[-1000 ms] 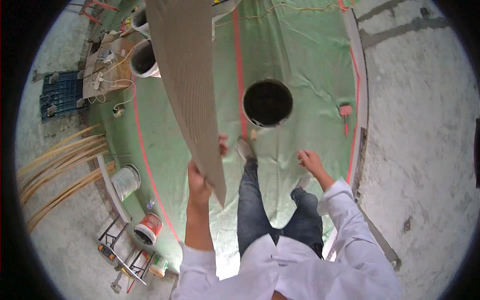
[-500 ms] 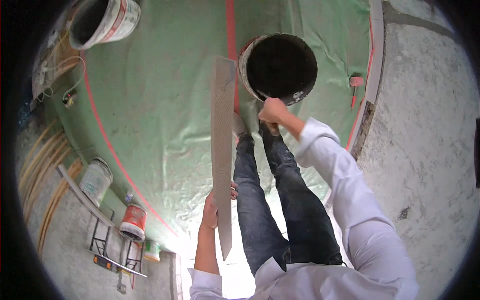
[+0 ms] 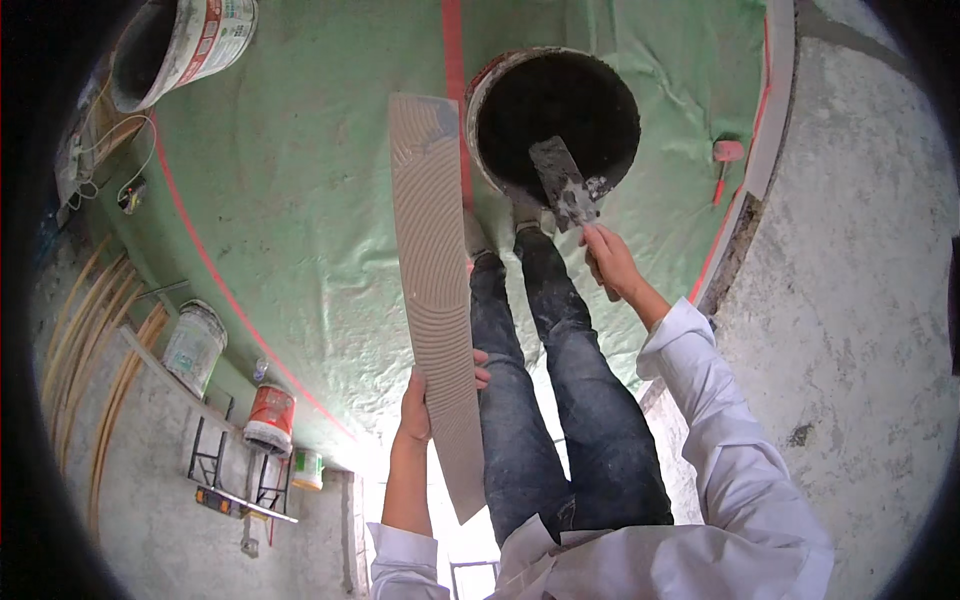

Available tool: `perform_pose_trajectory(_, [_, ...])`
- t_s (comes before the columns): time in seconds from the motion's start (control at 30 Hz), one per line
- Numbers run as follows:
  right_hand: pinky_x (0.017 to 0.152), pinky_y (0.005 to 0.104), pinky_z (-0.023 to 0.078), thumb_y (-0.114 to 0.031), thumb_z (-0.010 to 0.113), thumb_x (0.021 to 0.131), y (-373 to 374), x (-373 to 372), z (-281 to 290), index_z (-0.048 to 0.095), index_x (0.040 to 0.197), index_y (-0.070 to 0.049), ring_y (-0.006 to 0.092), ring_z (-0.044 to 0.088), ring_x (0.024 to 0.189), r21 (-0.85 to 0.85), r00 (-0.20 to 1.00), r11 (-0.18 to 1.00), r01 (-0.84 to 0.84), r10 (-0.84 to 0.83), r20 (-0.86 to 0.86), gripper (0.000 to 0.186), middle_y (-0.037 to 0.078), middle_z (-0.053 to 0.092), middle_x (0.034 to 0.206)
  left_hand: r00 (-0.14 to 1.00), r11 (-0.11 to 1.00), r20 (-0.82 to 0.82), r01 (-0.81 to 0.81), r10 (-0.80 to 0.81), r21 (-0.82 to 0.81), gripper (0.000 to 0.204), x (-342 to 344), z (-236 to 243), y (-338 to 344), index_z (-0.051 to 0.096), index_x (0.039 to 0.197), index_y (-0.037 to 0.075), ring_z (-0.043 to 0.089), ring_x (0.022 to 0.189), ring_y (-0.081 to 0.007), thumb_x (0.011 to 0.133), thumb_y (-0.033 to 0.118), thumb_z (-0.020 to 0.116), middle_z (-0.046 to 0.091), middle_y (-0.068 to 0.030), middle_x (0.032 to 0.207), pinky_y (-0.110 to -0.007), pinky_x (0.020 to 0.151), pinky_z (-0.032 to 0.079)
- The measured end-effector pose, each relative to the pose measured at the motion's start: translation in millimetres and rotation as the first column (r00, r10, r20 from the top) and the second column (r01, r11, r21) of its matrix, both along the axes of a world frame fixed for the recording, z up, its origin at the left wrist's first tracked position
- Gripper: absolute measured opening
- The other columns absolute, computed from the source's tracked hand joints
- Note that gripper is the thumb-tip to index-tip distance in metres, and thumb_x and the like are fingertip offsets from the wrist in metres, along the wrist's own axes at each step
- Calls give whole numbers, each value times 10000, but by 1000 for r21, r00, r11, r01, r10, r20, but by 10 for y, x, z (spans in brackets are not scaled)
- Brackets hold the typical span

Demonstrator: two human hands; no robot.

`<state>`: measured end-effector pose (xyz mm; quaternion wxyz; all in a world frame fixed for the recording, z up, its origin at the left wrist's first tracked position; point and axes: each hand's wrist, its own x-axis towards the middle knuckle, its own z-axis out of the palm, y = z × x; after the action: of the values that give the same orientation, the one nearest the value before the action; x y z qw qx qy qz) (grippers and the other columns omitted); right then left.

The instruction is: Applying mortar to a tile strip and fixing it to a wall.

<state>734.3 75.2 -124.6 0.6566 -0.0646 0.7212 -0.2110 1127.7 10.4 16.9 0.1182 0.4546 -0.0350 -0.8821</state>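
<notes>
My left hand (image 3: 418,400) grips a long, narrow strip (image 3: 430,260) upright beside my legs; combed, tan-grey adhesive ridges cover much of its face. In my right hand (image 3: 612,262) is the handle of a flat metal trowel (image 3: 560,175), smeared with grey material, its blade reaching over the large bucket (image 3: 480,145) just beyond my feet. The bucket's inside is dark, and how full it is I cannot tell.
Green sheeting (image 3: 300,150) with red tape lines covers the floor. More buckets (image 3: 200,50), cables, bowed wooden strips (image 3: 85,350) and a tile cutter (image 3: 245,500) lie left. A red-headed mallet (image 3: 727,150) lies right, beside bare concrete (image 3: 840,300).
The strip has turned upright and shows more of its combed face. My right hand was empty a second ago; it went to the bucket and now holds the trowel, drawn a little nearer.
</notes>
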Motion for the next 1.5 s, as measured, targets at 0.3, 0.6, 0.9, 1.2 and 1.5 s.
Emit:
perform_pose_trajectory(0.3, [544,364,450,-452,480,1149,879,-396,744,669,1034,-51,188,568,570,86,957,955,-284,288,-44,458,55,552,656,1000,986,-27,-3,7,166,1008,-205,267,-269,413,1583,-58,720,1118,-392,1043,789,323,612,-311,1395,-512,967,612])
perform_pose_trajectory(0.6, [790,536,546,-187,721,968,501,194,-705,634,1091,-58,424,659,950,-29,532,771,-636,412,-740,198,170,652,1129,999,951,47,-34,20,308,1110,-237,217,-195,401,1592,-42,719,1065,-418,968,876,370,610,-335,1363,-511,894,626])
perform_pose_trajectory(0.9, [716,527,546,-224,713,996,1659,44,336,643,1110,-49,423,682,870,94,582,759,-644,566,-584,220,179,640,1004,996,929,69,-73,52,362,1019,-128,423,-61,415,1591,-24,721,1100,-434,1028,816,290,587,-345,1419,-540,916,636])
perform_pose_trajectory(1.2, [767,594,533,-354,641,1053,-498,-547,109,607,1106,-12,516,682,906,-47,672,811,-583,450,-588,348,275,714,952,988,907,-50,-111,143,407,1051,-283,172,121,406,1587,-62,696,1174,-424,1022,820,302,554,-326,1471,-541,990,602])
perform_pose_trajectory(1.5, [716,572,584,-405,614,1065,-1423,-204,-1186,636,1000,14,466,735,808,18,827,907,-420,391,-405,425,266,748,919,980,863,-65,-134,189,487,1048,-7,473,442,358,1626,-45,638,1273,-463,1031,811,252,492,-342,1543,-589,1088,533])
